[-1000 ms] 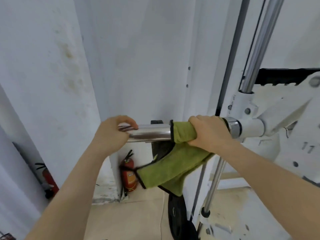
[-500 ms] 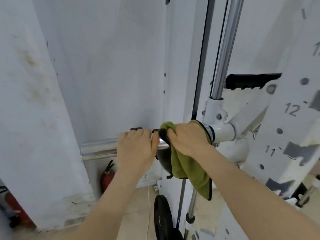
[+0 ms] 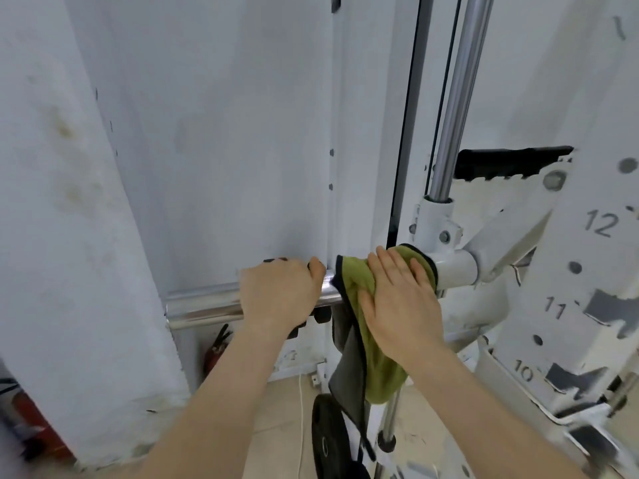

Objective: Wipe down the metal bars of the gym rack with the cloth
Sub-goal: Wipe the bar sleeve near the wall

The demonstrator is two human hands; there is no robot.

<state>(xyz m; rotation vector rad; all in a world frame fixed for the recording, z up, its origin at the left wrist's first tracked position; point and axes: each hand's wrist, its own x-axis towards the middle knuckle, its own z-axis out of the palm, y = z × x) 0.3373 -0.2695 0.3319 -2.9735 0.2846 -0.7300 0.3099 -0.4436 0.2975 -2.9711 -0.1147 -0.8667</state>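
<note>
Gripping the chrome bar (image 3: 204,307) with left hand (image 3: 280,295), pressing green cloth (image 3: 352,281) onto it with right hand (image 3: 401,299) (fingers flat, relaxed).

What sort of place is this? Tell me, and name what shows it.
Probably a gym: a white rack upright with numbered holes, a chrome bar, and a black weight plate on the floor.

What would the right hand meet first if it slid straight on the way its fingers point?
The right hand lies flat on the green cloth over the bar, fingers pointing up and away. Past the cloth's edge it would probably meet the black strip behind; depth is unclear.
</note>
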